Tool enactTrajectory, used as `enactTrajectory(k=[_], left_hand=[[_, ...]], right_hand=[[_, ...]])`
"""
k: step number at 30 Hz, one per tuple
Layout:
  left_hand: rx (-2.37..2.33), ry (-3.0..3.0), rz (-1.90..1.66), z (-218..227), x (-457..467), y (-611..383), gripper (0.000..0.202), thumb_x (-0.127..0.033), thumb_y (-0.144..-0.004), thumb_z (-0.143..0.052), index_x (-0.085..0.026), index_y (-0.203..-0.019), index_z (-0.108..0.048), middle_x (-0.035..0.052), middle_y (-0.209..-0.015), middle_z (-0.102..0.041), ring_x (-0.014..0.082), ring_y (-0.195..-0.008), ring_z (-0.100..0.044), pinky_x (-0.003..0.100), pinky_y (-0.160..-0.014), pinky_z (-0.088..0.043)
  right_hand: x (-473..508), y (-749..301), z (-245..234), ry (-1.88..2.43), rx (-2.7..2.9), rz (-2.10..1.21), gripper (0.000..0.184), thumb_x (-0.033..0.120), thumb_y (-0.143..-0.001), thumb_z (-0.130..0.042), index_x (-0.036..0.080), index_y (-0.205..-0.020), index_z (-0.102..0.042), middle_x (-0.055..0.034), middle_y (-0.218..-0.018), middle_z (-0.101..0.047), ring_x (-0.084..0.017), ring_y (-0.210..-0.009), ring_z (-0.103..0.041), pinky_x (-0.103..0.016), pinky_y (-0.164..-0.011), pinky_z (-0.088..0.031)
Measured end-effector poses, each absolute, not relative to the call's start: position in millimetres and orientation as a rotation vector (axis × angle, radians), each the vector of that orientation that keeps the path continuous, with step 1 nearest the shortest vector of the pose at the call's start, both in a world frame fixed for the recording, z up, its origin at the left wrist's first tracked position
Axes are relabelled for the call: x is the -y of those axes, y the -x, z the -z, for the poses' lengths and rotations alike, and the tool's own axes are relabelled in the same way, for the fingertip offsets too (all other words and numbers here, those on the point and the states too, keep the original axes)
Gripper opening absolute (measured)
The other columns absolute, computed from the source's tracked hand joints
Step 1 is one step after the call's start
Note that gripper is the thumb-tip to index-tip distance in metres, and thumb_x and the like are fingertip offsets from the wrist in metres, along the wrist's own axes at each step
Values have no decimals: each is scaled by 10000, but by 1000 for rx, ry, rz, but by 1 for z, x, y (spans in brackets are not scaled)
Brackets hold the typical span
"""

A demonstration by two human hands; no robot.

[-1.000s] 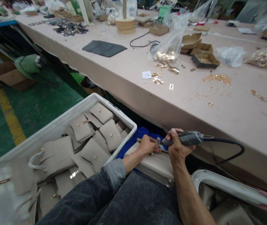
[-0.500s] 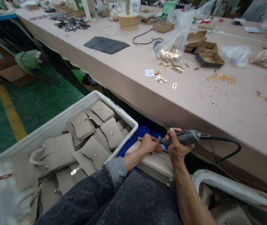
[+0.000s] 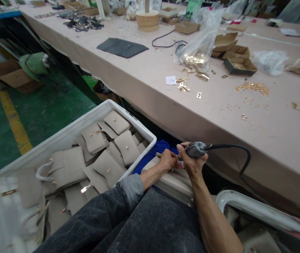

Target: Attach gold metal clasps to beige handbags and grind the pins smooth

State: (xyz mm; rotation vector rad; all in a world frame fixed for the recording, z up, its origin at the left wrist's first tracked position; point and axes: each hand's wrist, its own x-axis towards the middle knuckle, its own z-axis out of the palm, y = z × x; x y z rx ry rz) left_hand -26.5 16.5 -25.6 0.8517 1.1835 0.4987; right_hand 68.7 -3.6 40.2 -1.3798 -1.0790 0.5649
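A beige handbag [image 3: 176, 184] lies across my lap, partly covered by both hands. My left hand [image 3: 168, 160] is closed at the bag's upper edge, its fingertips pinching a small metal fitting that they mostly hide. In my right hand [image 3: 193, 161] is a grey electric screwdriver [image 3: 197, 149] with a black cord, tilted so that its front end points down toward the left fingertips. The tool's tip is hidden behind the fingers. Blue cloth [image 3: 150, 160] shows beyond the bag.
On my left stands a white bin [image 3: 71, 126] filled with beige bags. The long covered table [image 3: 144, 82] runs in front, bearing gold plates [image 3: 184, 88], small gold pieces [image 3: 253, 88], a plastic bag of fittings [image 3: 195, 58] and a black sheet [image 3: 122, 47]. Another white bin [image 3: 260, 207] is at lower right.
The screwdriver and my right hand have shifted left and closer to the left fingertips, and the tool is held more steeply. The cord has swung left. The view has turned slightly.
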Motion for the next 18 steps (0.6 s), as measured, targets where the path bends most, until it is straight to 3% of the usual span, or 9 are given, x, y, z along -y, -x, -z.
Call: enactTrajectory(k=[8, 18], left_hand=[[-1156, -767, -576, 12, -14, 28, 195, 26, -739, -612, -101, -597, -655, 54, -548, -663, 158, -477, -637, 276, -550, -575], [-1108, -709, -612, 20, -7, 28, 122, 11, -707, -657, -104, -681, -622, 60, -558, -660, 187, -476, -647, 312, -546, -576]], right_hand=[[1, -67, -45, 1364, 1151, -553, 220, 348, -773, -857, 163, -829, -750, -36, -766, -700, -171, -628, -653, -287, -604, -572], [4, -72, -43, 1368, 1232, -632, 243, 374, -764, -850, 161, -831, -754, -28, -727, -693, -160, -610, -646, -262, -579, -559]])
